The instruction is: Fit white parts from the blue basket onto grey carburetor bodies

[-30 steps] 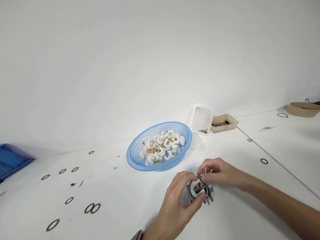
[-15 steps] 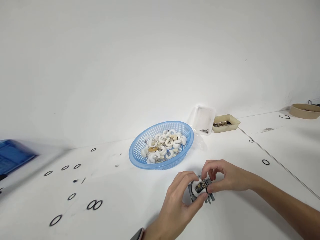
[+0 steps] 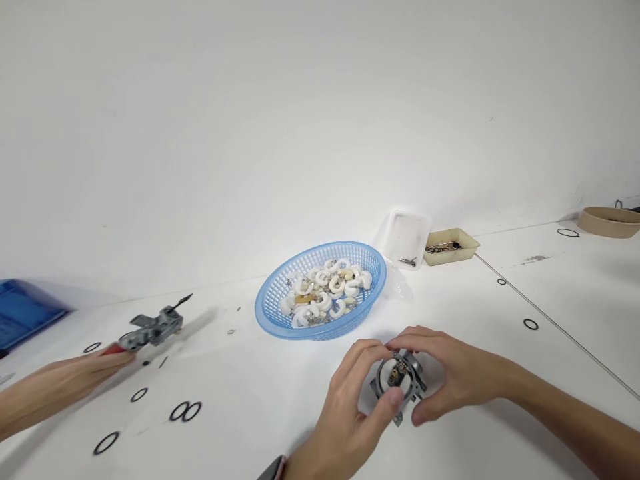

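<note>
A small grey metal part with a round opening and brass pieces inside [image 3: 397,381] rests low on the white table [image 3: 475,320]. My left hand [image 3: 350,417] grips its near left side between thumb and fingers. My right hand [image 3: 440,377] wraps its right side, thumb below and fingers curled over the top. A blue mesh basket [image 3: 270,303] with several white curved pieces stands just beyond my hands.
Another person's hand [image 3: 85,373] reaches in from the left holding a grey metal part [image 3: 153,328]. Several black O-rings [image 3: 185,411] lie scattered on the table. A clear tub [image 3: 406,233], a beige tray [image 3: 450,245], a tan bowl [image 3: 607,221] and a blue box [image 3: 23,313] line the back.
My right hand has closed further round the metal part, which has tilted. Another person's hand with a grey part has come in from the left.
</note>
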`<move>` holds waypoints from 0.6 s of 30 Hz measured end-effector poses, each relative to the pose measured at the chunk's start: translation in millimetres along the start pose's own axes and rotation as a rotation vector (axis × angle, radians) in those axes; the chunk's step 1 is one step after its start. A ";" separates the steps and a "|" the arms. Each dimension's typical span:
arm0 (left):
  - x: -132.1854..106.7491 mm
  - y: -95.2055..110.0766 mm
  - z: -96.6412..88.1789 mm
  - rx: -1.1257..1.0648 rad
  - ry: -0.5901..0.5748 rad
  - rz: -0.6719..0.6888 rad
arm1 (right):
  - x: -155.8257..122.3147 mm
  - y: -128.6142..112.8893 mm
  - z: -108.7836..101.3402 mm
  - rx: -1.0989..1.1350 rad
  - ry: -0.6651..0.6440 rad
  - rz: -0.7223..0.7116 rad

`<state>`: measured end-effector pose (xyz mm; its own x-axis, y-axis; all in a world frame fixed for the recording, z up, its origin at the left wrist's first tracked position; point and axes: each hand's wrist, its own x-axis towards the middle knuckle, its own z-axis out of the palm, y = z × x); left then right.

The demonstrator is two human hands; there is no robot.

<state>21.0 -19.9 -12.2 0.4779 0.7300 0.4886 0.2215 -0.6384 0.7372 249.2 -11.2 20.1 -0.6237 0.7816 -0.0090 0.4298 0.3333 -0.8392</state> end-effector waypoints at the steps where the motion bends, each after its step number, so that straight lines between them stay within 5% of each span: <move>1: 0.1 -0.3 -0.7 -0.001 0.011 0.006 | 0.9 0.3 4.0 -0.037 0.010 -0.027; 9: 1.9 -3.0 -0.8 0.065 0.076 0.031 | 4.1 6.0 19.0 -0.280 0.115 -0.084; 18: -0.4 -9.3 3.0 0.206 -0.016 0.017 | -4.4 19.3 -38.2 -0.414 0.251 0.198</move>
<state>21.3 -15.0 -20.6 0.4959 0.7159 0.4916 0.3817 -0.6881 0.6171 285.2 11.9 24.7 -0.3503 0.9363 0.0271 0.7775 0.3067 -0.5491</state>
